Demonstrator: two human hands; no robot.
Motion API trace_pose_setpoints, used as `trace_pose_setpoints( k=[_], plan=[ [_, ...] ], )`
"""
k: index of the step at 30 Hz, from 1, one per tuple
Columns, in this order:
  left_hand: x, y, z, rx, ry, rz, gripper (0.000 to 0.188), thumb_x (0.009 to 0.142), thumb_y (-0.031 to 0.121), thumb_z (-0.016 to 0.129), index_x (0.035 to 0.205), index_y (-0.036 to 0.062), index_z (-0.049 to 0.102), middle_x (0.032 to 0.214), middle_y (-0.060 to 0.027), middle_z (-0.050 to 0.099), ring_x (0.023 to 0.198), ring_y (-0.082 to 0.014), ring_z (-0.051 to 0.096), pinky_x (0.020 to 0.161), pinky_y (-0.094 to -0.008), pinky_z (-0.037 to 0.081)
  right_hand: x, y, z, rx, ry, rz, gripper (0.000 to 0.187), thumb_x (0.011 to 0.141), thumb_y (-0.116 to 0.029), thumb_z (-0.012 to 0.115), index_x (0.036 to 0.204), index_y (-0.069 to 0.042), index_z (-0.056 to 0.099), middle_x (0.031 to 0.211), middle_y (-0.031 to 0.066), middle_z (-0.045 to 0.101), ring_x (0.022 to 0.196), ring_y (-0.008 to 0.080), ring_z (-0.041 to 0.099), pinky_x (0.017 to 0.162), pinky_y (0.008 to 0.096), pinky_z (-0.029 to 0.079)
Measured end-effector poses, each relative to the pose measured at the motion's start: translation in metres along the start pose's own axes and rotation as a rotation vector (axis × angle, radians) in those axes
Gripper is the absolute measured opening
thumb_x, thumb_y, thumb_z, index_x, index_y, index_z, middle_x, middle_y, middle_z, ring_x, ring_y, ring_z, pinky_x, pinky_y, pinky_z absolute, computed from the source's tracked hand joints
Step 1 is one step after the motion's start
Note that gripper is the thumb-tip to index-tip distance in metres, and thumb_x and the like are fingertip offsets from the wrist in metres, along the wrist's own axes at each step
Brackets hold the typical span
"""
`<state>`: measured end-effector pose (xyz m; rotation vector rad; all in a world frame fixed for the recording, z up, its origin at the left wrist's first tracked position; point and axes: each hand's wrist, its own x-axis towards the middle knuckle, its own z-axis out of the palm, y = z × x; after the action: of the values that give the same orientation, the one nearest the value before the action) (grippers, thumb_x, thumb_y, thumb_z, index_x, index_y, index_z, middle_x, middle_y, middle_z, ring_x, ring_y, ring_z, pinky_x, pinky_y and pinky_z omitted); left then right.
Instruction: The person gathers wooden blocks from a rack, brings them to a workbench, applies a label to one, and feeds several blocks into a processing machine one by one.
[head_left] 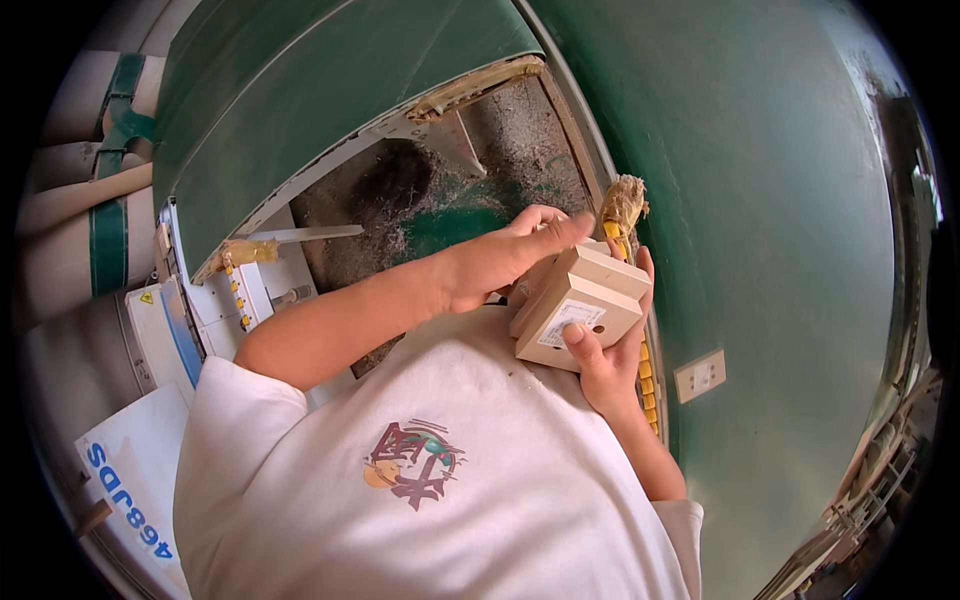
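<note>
Close to my chest is a bundle of pale, stepped wooden blocks (585, 315), tilted, with a white printed label and a dark hole on the face toward me. My right hand (605, 370) clasps it from the right, thumb pressed over the label and fingers running up the far right side. At the upper left of the bundle my left hand (510, 255) rests against the wood, thumb stretched across the top and fingers curled, partly out of sight behind it. Further wood shows under my left palm, mostly hidden.
A large green panel (760, 300) fills the right side, bearing a small beige switch plate (700, 376). A brush-like frayed tuft (624, 205) and yellow segments (648, 385) run along its edge. Ahead, a green cover (340, 80) borders a dusty opening (520, 140). White machine parts (230, 300) stand left.
</note>
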<state>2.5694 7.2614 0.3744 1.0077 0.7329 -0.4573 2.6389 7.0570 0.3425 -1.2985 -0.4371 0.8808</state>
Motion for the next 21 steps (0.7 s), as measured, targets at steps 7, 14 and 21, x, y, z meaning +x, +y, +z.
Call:
trace_pose_setpoints(
  k=[7,14,21],
  plan=[
    [0.019,0.012,0.018,0.021,-0.060,-0.088,0.073,0.094,0.061,0.063,0.150,0.0209,0.041,0.140,-0.0084,0.046,0.133,-0.0235,0.043,0.101,-0.0426,0.043,-0.004,0.000,-0.030,-0.007,0.011,0.035,0.118,0.089,-0.034,0.082,0.165,-0.003,-0.002,0.170,0.0232,0.018,0.153,0.0342,0.033,0.123,0.0481,0.035],
    [0.043,0.006,0.009,0.041,-0.272,-0.144,0.074,0.096,0.054,0.059,0.157,0.0213,0.035,0.147,-0.0085,0.044,0.139,-0.0242,0.042,0.112,-0.0476,0.041,-0.027,0.008,-0.025,0.084,0.242,0.072,0.112,0.086,-0.028,0.083,0.164,-0.006,0.006,0.171,0.0205,0.018,0.155,0.0329,0.030,0.125,0.0477,0.033],
    [0.062,-0.014,0.017,0.135,-0.675,-0.308,0.076,0.108,0.044,0.050,0.171,0.0202,0.014,0.165,-0.0105,0.032,0.151,-0.0265,0.032,0.115,-0.0488,0.039,-0.099,0.030,0.018,0.189,0.670,0.009,0.113,0.083,-0.030,0.086,0.164,-0.012,0.009,0.172,0.0179,0.018,0.155,0.0327,0.029,0.126,0.0480,0.031]
  ],
)
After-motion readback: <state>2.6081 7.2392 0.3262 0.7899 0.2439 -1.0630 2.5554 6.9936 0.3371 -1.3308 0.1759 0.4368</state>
